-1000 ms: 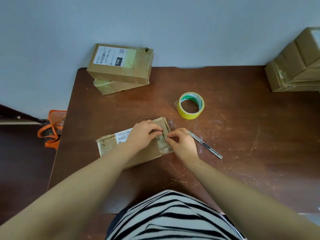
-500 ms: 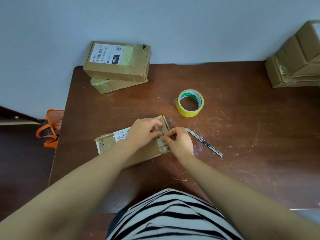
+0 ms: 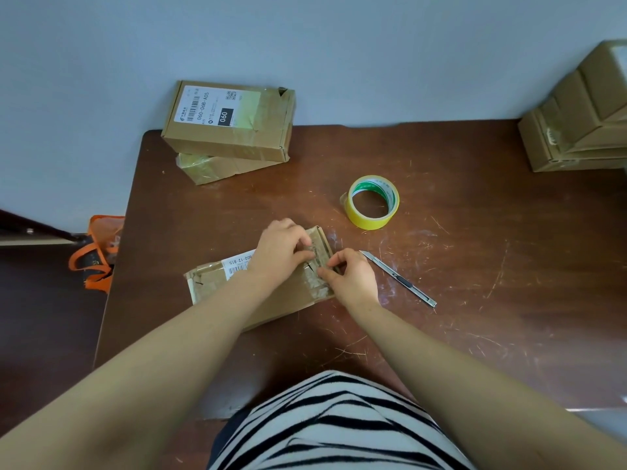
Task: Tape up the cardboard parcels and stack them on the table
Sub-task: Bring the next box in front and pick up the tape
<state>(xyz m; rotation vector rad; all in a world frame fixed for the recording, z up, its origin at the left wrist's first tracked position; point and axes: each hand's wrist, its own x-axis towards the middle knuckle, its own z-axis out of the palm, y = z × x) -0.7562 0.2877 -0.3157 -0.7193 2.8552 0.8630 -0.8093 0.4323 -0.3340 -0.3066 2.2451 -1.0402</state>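
In the upper left of the frame 2 sealed parcels [image 3: 230,130] sit stacked at the table [image 3: 475,334] corner, probably finished and parked clear of the work; their contents are hidden. At centre a flat parcel [image 3: 271,300] lies closed under the left hand [image 3: 281,256], whose curled fingers clamp its right end while the right hand [image 3: 354,281] pinches a tape strip [image 3: 317,283] there, likely pressing it down. Further right the tape roll [image 3: 373,202] and knife [image 3: 398,278] lie within reach, and more boxes [image 3: 576,130] wait at the right edge.

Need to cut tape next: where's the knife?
Head view: the utility knife lies on the table just right of the right hand, below the yellow tape roll.
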